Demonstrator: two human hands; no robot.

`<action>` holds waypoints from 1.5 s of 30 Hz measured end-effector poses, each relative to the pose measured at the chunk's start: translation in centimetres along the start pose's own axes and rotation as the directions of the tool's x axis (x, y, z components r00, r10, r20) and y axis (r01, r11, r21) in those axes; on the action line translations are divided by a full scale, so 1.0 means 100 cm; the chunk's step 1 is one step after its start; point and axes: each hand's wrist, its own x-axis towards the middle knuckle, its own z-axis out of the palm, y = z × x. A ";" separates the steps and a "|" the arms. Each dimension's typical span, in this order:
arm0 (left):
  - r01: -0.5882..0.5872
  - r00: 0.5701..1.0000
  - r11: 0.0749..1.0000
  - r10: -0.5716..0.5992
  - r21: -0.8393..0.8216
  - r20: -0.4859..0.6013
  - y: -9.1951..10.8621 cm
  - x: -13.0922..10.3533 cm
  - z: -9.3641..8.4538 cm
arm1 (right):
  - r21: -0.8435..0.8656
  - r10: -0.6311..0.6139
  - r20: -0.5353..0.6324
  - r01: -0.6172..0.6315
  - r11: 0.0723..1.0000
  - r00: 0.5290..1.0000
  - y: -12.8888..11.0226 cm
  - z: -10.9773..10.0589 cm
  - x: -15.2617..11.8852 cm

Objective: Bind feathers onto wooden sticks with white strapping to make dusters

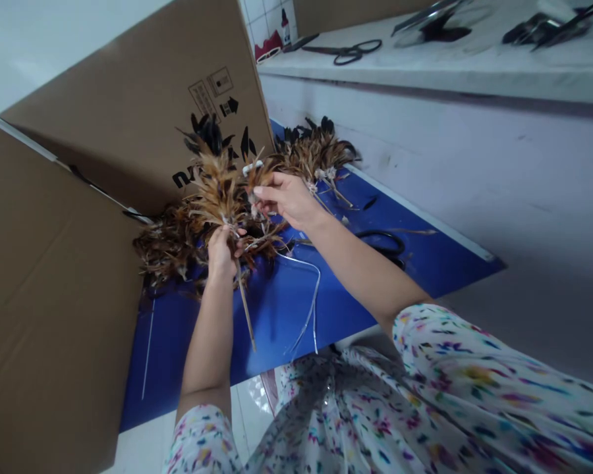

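My left hand is closed round the stick of a feather duster, brown with black tips at the top. Its thin wooden stick sticks out below that hand, tilted over the blue table. To the right, my right hand pinches a small tuft of brown feathers between thumb and fingers, close beside the duster. A pale strand runs near the duster's binding. Loose brown feathers lie heaped to the left of my left hand.
Finished-looking feather dusters lie at the back of the blue table. Black-handled scissors and white cord rest on it. A large cardboard box stands behind and left. More scissors lie on the white ledge.
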 end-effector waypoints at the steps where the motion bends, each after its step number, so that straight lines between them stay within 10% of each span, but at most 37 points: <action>1: -0.011 1.000 1.000 0.011 0.010 0.004 -0.001 -0.001 0.002 | 0.010 0.028 0.033 -0.028 1.000 0.999 0.000 0.004 -0.002; 11: -0.001 0.997 0.999 -0.002 -0.047 -0.071 -0.005 -0.009 0.017 | -0.134 0.186 0.011 -0.183 0.974 0.982 0.032 0.029 -0.006; 24: -0.048 0.998 0.997 0.044 0.068 0.051 -0.009 -0.015 0.017 | -0.556 -0.016 0.028 0.028 0.831 0.999 0.036 0.022 -0.001; 45: -0.102 0.995 0.995 0.102 0.016 -0.014 0.002 -0.015 0.013 | -0.604 -0.098 0.048 0.107 0.790 0.994 0.015 0.000 0.008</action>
